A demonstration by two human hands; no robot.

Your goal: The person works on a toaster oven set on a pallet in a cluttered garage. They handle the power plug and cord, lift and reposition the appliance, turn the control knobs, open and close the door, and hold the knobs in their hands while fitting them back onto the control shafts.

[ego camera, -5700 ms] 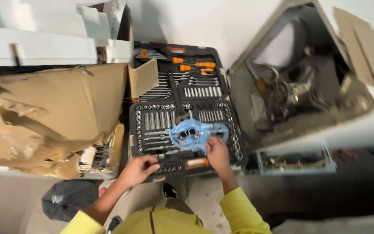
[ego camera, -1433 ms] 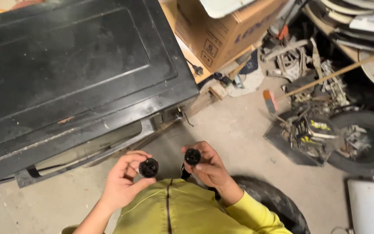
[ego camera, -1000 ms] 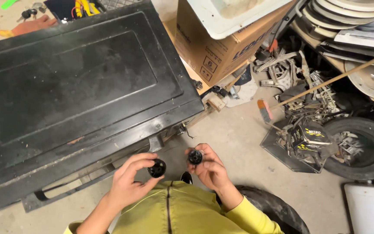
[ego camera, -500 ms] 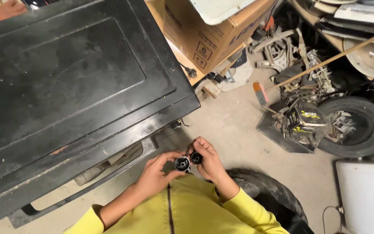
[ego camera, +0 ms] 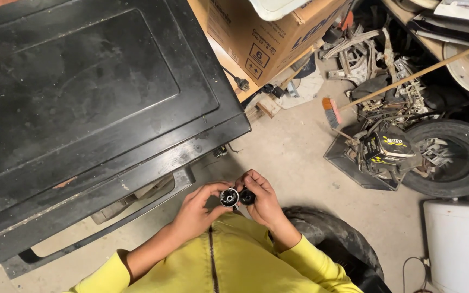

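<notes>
My left hand point(ego camera: 197, 209) pinches a small round silver-and-black metal part point(ego camera: 229, 197) between its fingers. Right beside it, my right hand point(ego camera: 264, 202) holds a small black round part point(ego camera: 247, 197), and the two parts touch end to end. Both hands are close to my chest, above the yellow zip jacket point(ego camera: 229, 260), just in front of the lower edge of a large black metal cabinet point(ego camera: 82, 103) with a long handle bar point(ego camera: 99, 230).
A cardboard box point(ego camera: 270, 38) stands behind the cabinet. Scrap metal, a black canister point(ego camera: 386, 149), a broom point(ego camera: 375, 89) and a tyre point(ego camera: 457, 157) crowd the right. Another tyre point(ego camera: 332, 239) lies at my right side, a white tub point(ego camera: 460, 244) at the lower right.
My view swung from the open socket set to the black cabinet. My hands, held apart with one part each, have come together until the two parts touch.
</notes>
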